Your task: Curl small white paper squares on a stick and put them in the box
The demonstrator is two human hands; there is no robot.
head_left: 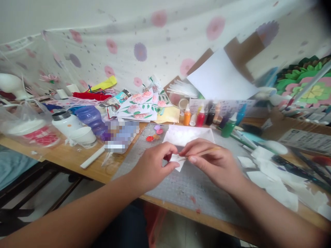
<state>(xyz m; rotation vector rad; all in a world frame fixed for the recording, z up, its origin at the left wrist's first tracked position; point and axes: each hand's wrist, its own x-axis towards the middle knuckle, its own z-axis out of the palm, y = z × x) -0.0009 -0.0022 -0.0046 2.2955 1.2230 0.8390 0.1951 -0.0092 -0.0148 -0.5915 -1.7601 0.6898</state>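
My left hand (pixel 157 164) pinches a small white piece of paper (pixel 177 162) between thumb and fingers, just over the grey cutting mat (pixel 165 187). Held in my right hand (pixel 210 162) is a thin, light wooden stick (pixel 207 152); its tip meets the small white piece. Whether the stick is a brush I cannot tell, since my fingers cover part of it. Behind both hands lies a white sheet (pixel 190 132), flat on the mat. Dabs of orange-red paint (pixel 149 138) and other colours sit to its left.
Paint bottles, among them a green one (pixel 229 126) and an orange one (pixel 187 116), line the back. White paper scraps (pixel 280 187) cover the right side. A white cup (pixel 83 136), a jar and a plastic tub (pixel 36 132) stand left. A cardboard box (pixel 302 132) is at far right.
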